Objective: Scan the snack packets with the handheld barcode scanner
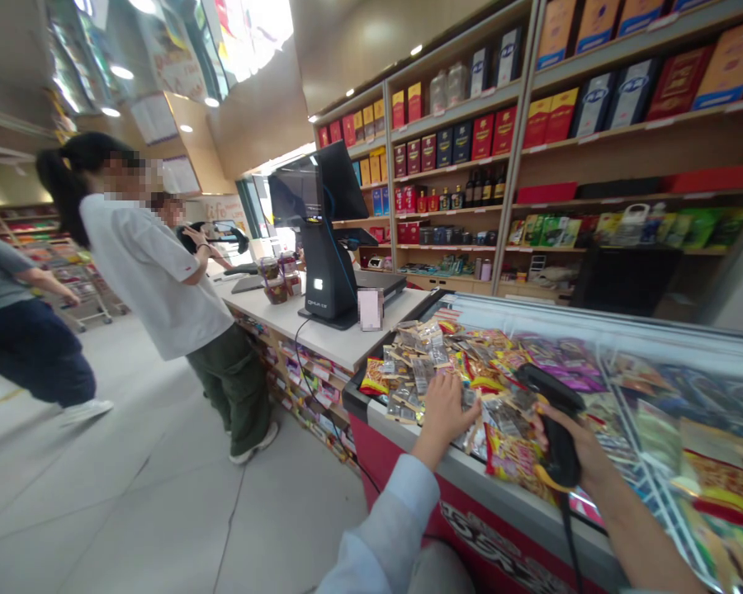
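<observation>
My left hand rests on a pile of small clear packets, its thumb apart from the fingers. Whether the fingertips pinch one of the packets is hard to see. My right hand grips a black barcode scanner with yellow trim, its cord hanging down. Under the scanner lies a red and yellow snack bag, near the front edge of the chest freezer. More red and yellow bags lie among the clear packets on the freezer's glass top.
A white counter adjoins the freezer on the left, bearing a dark checkout terminal and lidded tubs. Shelves of boxes and bottles line the back. One person stands at the counter; another person is at far left.
</observation>
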The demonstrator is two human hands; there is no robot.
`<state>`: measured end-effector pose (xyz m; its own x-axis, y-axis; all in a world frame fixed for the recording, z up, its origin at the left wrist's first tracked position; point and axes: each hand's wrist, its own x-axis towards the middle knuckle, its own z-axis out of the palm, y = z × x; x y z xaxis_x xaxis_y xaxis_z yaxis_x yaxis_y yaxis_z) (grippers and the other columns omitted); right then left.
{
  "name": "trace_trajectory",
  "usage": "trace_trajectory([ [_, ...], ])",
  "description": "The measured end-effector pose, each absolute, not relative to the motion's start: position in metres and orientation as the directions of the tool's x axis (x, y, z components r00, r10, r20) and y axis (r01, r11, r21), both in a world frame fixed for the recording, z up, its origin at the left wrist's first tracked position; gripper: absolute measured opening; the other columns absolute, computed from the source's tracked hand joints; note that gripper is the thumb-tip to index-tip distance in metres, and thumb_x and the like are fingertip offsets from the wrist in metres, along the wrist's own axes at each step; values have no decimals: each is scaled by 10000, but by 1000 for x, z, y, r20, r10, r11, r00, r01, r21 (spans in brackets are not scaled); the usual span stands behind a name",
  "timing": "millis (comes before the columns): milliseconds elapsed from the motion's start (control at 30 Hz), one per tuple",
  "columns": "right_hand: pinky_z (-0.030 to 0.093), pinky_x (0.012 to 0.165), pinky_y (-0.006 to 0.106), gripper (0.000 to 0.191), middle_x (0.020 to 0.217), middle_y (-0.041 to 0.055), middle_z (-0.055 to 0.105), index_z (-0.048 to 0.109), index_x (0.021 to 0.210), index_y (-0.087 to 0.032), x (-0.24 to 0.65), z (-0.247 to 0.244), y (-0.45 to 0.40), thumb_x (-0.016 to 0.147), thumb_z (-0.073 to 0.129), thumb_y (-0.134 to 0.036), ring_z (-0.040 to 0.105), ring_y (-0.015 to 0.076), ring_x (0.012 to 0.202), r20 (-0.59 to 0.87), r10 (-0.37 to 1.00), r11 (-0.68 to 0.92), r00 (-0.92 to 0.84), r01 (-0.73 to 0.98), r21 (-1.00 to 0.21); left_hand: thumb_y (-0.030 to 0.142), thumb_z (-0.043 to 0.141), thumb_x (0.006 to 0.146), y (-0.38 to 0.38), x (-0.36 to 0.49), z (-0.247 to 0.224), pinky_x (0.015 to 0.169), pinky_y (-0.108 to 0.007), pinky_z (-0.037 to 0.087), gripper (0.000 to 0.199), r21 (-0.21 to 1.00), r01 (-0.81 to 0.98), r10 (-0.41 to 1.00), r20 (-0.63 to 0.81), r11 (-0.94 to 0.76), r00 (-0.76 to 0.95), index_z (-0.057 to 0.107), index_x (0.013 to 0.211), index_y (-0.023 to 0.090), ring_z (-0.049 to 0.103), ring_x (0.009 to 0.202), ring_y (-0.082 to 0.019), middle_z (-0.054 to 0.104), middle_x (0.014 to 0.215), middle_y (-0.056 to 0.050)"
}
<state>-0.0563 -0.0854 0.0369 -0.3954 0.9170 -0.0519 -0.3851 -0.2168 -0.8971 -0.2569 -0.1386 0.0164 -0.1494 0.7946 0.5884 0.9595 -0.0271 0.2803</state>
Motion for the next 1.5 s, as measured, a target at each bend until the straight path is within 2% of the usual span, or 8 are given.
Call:
trace_trajectory([
  [100, 417, 339, 189, 377, 506, -20, 576, 628, 711, -162, -56, 39, -87, 507, 854, -384, 496, 88, 364, -29, 916, -204, -401, -402, -893, 503, 487, 850, -140, -258, 18, 886, -427, 424, 341, 322, 947, 786, 584, 6, -204, 524, 944, 177, 513, 951, -250, 555, 942, -83],
  [233, 400, 326, 190, 357, 508, -20, 573, 618, 690, -161, -57, 42, -89, 524, 843, -383, 496, 90, 359, -45, 912, -221, -407, -397, -891, 612, 606, 723, -140, -264, 19, 904, -441, 412, 540, 470, 881, 726, 585, 58, -360, 472, 1002, 170, 500, 985, -263, 516, 991, -83],
  [400, 395, 335, 190, 360, 502, -20, 575, 617, 689, -162, -58, 43, -90, 520, 840, -387, 495, 88, 357, -28, 910, -211, -415, -403, -890, 537, 726, 611, -138, -266, 15, 994, -461, 361, 750, 560, 828, 702, 589, 1, -400, 384, 1150, 144, 464, 1107, -290, 472, 1104, -116],
  [633, 386, 329, 203, 355, 508, -21, 574, 624, 706, -165, -58, 45, -91, 533, 833, -394, 495, 97, 357, -34, 909, -214, -415, -398, -892, 307, 670, 691, -136, -265, 14, 1049, -501, 298, 708, 591, 803, 720, 526, 73, -452, 318, 1284, 145, 409, 1248, -327, 443, 1260, -170],
  [800, 396, 352, 197, 352, 512, -13, 583, 623, 701, -159, -59, 43, -90, 541, 834, -391, 504, 93, 371, 1, 914, -183, -406, -415, -891, 393, 676, 758, -132, -271, 16, 898, -374, 439, 519, 621, 776, 747, 462, 113, -478, 454, 1175, 179, 592, 1074, -269, 623, 1094, -126],
  [967, 386, 343, 199, 348, 515, -16, 577, 612, 701, -161, -59, 42, -89, 566, 821, -404, 498, 93, 369, 10, 910, -172, -415, -400, -900, 546, 672, 734, -123, -273, 23, 729, -343, 466, 599, 641, 694, 620, 409, 327, -670, 498, 1160, 163, 667, 853, -291, 690, 850, -115],
  [1267, 380, 344, 200, 335, 520, -20, 572, 593, 690, -165, -60, 37, -86, 601, 802, -411, 495, 93, 370, 20, 910, -160, -414, -395, -905, 413, 681, 775, -119, -272, 18, 733, -311, 466, 560, 710, 689, 582, 500, 149, -641, 463, 1245, 199, 677, 864, -246, 703, 939, -90],
  [1500, 359, 328, 204, 341, 497, -16, 563, 592, 626, -159, -59, 39, -86, 587, 803, -423, 489, 96, 357, 16, 910, -153, -414, -371, -916, 426, 635, 809, -124, -267, 27, 709, -293, 448, 413, 608, 730, 627, 446, 312, -639, 547, 1153, 215, 671, 847, -243, 706, 899, -76],
])
